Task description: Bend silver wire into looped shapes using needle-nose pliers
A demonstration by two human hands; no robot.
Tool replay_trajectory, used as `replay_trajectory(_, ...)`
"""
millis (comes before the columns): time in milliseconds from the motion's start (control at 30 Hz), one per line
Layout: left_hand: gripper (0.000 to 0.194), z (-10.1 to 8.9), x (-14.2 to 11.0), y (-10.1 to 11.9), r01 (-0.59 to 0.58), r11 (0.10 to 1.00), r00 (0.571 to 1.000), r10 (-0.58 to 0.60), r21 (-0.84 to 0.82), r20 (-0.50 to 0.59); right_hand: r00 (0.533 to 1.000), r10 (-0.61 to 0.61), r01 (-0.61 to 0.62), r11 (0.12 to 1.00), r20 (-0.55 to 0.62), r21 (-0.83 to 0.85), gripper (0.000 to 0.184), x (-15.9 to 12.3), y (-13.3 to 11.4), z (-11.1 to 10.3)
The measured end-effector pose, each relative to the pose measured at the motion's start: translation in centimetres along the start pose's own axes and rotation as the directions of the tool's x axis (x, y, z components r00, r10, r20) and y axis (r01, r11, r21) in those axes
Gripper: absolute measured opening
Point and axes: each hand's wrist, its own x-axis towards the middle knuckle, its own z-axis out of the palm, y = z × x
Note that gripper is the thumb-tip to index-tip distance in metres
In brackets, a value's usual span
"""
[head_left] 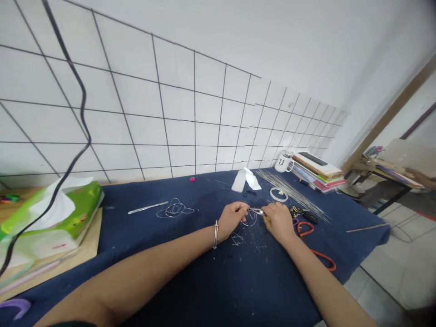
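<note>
My right hand (277, 221) is closed around a pair of pliers (258, 211) with a yellow handle, its metal jaws pointing left. Those jaws meet the fingertips of my left hand (233, 219), which pinch a thin wire (251, 221). The wire loops down between both hands, just above the dark blue cloth. A bangle circles my left wrist. Below the hands lies a small tangle of wire (237, 239) with tiny clipped bits scattered around it. The exact spot where the jaws touch the wire is too small to make out.
Left on the cloth (204, 281) sit a coiled wire (175, 209) and a bundle of straight wires (148, 207). Behind my right hand are a white spool (279, 194), long wires (296, 193) and red-handled scissors (305, 228). A mug (284, 162) and stacked books (318, 170) stand at the wall.
</note>
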Motion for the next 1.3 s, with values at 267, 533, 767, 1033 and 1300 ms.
replay_trajectory(267,0.016,0.09,0.03,-0.14,0.014,0.999,0.999,-0.013,-0.04,0.041,0.999,-0.034,0.033,0.998,-0.017,-0.055,0.017,0.04,-0.13,-0.39)
replay_trajectory(533,0.015,-0.04,0.03,0.28,0.066,0.991,0.994,-0.056,-0.115,0.095,0.999,-0.041,0.04,0.998,-0.024,-0.058,0.018,0.0,-0.01,-0.4)
replay_trajectory(767,0.014,-0.04,0.15,-0.07,0.065,0.992,0.992,-0.053,-0.108,0.114,0.999,-0.036,0.035,0.998,-0.022,-0.057,0.02,-0.03,-0.03,-0.44)
replay_trajectory(1033,0.014,0.0,0.18,-0.05,0.052,0.993,0.993,-0.041,-0.102,0.113,1.0,-0.017,0.018,0.999,0.005,-0.049,0.02,-0.03,-0.23,-0.47)
replay_trajectory(1300,0.014,0.01,0.17,-0.08,0.055,0.994,0.992,-0.044,-0.096,0.119,0.999,-0.006,0.007,0.999,0.037,-0.033,0.02,-0.11,-0.24,-0.61)
